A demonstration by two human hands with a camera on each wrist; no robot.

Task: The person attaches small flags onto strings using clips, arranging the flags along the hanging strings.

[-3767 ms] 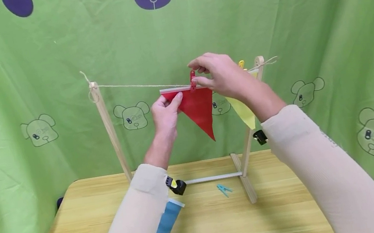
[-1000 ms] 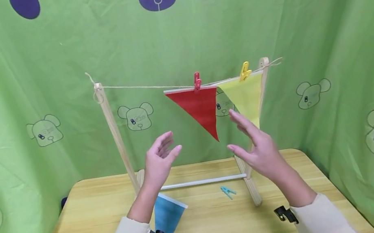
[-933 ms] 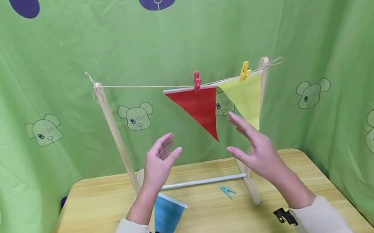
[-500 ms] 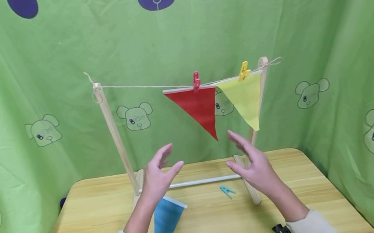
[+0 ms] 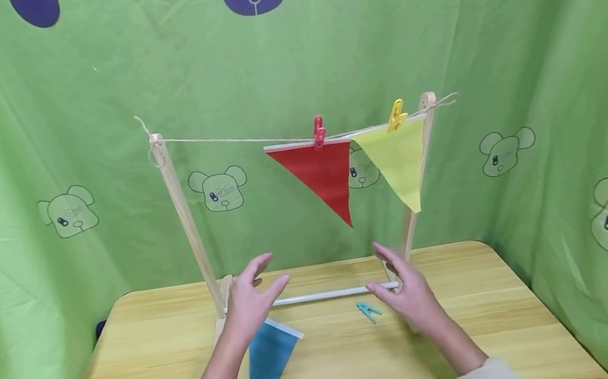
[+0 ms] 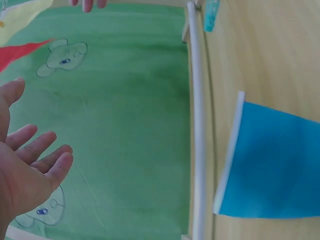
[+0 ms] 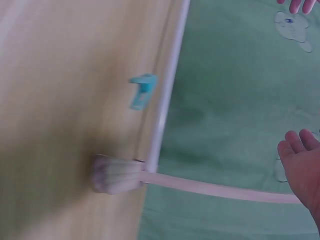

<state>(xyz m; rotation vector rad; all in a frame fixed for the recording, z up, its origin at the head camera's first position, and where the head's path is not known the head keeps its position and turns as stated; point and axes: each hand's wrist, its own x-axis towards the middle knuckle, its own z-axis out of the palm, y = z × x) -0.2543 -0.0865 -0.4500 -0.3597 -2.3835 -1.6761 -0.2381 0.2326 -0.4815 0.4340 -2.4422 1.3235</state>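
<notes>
My left hand (image 5: pixel 251 300) hovers above the blue triangular flag (image 5: pixel 272 362), fingers spread and holding nothing. The flag lies on the table with its white top strip facing away. My right hand (image 5: pixel 408 293) hangs in the air just right of a light-blue clothespin (image 5: pixel 369 311) on the table, also holding nothing. Beyond the hands, a red triangular flag (image 5: pixel 322 176) hangs from the string (image 5: pixel 223 140) by a red clothespin (image 5: pixel 319 132). To its right hangs a yellow triangular flag (image 5: pixel 398 160), clipped by a yellow clothespin (image 5: pixel 397 115).
The string runs between a left wooden post (image 5: pixel 185 223) and a right wooden post (image 5: pixel 424 152). A white rod (image 5: pixel 322 296) joins the posts low down. The wooden table (image 5: pixel 336 378) ends before a green printed curtain (image 5: pixel 284 72).
Earlier, my hands held the red flag and its red clothespin at the string. Both have let go and moved down toward the table; the red flag now hangs from the string.
</notes>
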